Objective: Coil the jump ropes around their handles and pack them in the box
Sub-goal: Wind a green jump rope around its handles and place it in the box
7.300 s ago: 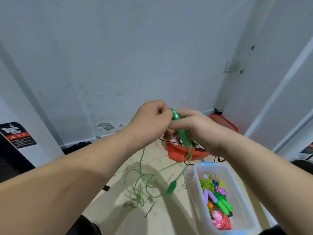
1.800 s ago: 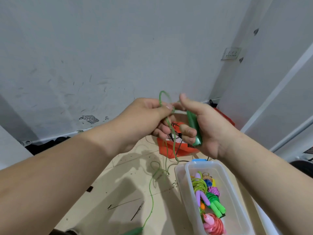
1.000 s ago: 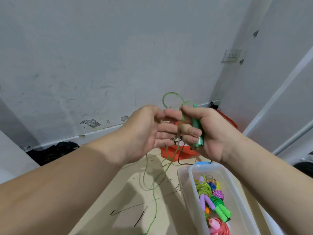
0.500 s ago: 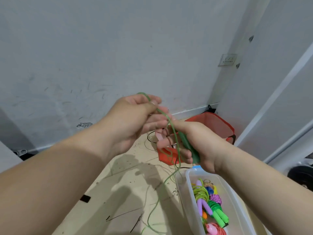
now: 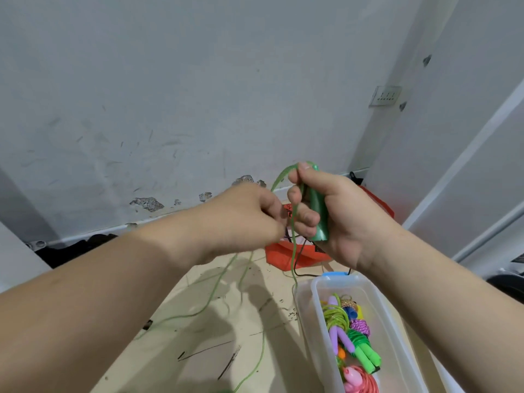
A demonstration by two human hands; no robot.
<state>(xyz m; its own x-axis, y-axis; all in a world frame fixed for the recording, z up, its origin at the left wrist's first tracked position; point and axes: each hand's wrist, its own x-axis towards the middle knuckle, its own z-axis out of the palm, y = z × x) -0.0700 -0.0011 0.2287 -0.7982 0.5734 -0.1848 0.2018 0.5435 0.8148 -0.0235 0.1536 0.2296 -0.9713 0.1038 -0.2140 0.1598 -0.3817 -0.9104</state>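
Your right hand [image 5: 340, 219] grips the green handle [image 5: 317, 211]; your left hand [image 5: 246, 219] pinches its rope [image 5: 293, 248] just beside. Most rope hangs loose toward the floor [image 5: 198, 350]: coiling barely begun. Several coiled ropes [image 5: 351, 336] already lie in the box [image 5: 307, 321], near right.

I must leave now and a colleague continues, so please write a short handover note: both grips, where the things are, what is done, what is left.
The right grip holds the green handle upright, thumb on top.
The left grip pinches the green rope beside it.
Most of that rope hangs loose down to the floor.
Done: several coiled ropes lie in the clear box.
Left: coil this rope around its handles, then put it in the box.
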